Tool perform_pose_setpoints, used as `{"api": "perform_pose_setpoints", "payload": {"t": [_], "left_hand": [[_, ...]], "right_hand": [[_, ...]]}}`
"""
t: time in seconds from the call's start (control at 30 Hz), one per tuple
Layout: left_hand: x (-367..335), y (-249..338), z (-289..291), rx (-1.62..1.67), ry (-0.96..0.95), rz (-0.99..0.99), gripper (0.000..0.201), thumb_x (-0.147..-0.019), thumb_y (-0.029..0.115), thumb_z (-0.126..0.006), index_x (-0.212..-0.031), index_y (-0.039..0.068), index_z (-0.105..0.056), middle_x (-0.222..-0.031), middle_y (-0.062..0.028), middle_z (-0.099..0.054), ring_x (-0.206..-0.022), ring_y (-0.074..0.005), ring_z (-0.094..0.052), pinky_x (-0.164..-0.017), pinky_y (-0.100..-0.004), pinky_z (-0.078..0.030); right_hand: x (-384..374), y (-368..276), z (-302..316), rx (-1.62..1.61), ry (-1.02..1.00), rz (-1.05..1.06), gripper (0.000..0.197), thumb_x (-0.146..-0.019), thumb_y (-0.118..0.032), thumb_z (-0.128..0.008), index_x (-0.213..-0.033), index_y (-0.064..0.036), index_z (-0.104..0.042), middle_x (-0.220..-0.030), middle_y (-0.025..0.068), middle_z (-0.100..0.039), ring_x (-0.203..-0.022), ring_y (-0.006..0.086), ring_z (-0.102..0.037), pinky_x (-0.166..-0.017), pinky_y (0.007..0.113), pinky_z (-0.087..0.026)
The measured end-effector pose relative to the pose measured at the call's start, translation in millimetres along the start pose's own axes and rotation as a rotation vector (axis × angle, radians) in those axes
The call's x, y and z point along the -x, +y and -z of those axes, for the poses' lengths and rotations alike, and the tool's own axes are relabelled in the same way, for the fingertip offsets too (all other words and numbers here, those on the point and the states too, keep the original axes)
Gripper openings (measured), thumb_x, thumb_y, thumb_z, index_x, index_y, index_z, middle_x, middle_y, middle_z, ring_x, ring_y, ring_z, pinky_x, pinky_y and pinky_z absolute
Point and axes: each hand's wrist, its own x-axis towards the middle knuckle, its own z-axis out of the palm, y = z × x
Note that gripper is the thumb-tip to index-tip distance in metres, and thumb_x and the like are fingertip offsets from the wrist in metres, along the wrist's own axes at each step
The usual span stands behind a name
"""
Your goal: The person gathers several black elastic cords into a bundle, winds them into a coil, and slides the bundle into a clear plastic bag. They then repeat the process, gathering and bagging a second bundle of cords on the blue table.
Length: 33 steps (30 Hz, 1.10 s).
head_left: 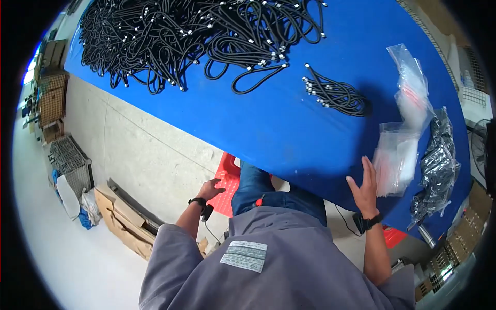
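My right hand [366, 192] is over the blue table near its front edge, fingers up and thumb apart, holding nothing. Just beside its fingers lie clear plastic zip bags [397, 165] with red strips, spread in a line toward the far right. My left hand [209, 190] is below the table's edge by a red plastic stool [225, 192], its fingers loosely apart; whether it touches the stool I cannot tell. A small bunch of black elastic cord loops [338, 96] with pale metal ends lies on the table ahead of my right hand.
A large tangled heap of black cord loops [155, 39] covers the far left of the blue table [248, 121]. Filled clear bags with black contents [438, 160] lie at the right edge. Open cardboard boxes [121, 222] and a wire crate [71, 160] stand on the floor at left.
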Motion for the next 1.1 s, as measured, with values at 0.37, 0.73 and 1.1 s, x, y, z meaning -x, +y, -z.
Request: {"api": "perform_pose_setpoints", "payload": {"t": [0.37,0.73,1.1], "left_hand": [[-99,-21,-35,-0.361,-0.078,-0.382,0.076,-0.080,0.038,-0.082,-0.143,0.006,-0.056,-0.139,-0.0215,-0.061,-0.133,-0.0427,-0.054,-0.109,-0.0492,-0.047],[-132,-93,-19,0.042,-0.370,-0.362,0.070,-0.084,0.041,-0.078,-0.142,0.008,-0.058,-0.140,-0.0203,-0.061,-0.134,-0.0406,-0.053,-0.110,-0.0491,-0.046],[-207,84,-7,0.071,-0.307,-0.138,0.066,-0.088,0.044,-0.073,-0.142,0.008,-0.058,-0.142,-0.0194,-0.060,-0.134,-0.0377,-0.054,-0.111,-0.0473,-0.046]], "right_hand": [[-15,-26,-24,0.080,-0.070,-0.071,0.088,-0.082,-0.022,-0.083,-0.154,-0.0014,-0.038,-0.159,0.0232,-0.035,-0.145,0.0415,-0.038,-0.120,0.049,-0.032],[-45,-31,-67,0.197,-0.127,-0.083,0.102,-0.074,-0.039,-0.089,-0.153,0.0000,-0.038,-0.162,0.0285,-0.026,-0.147,0.0488,-0.030,-0.120,0.056,-0.029],[-158,-36,-24,0.260,0.183,0.131,0.097,-0.075,-0.033,-0.088,-0.155,-0.0056,-0.039,-0.160,0.0273,-0.031,-0.147,0.0473,-0.033,-0.120,0.057,-0.027]]}}
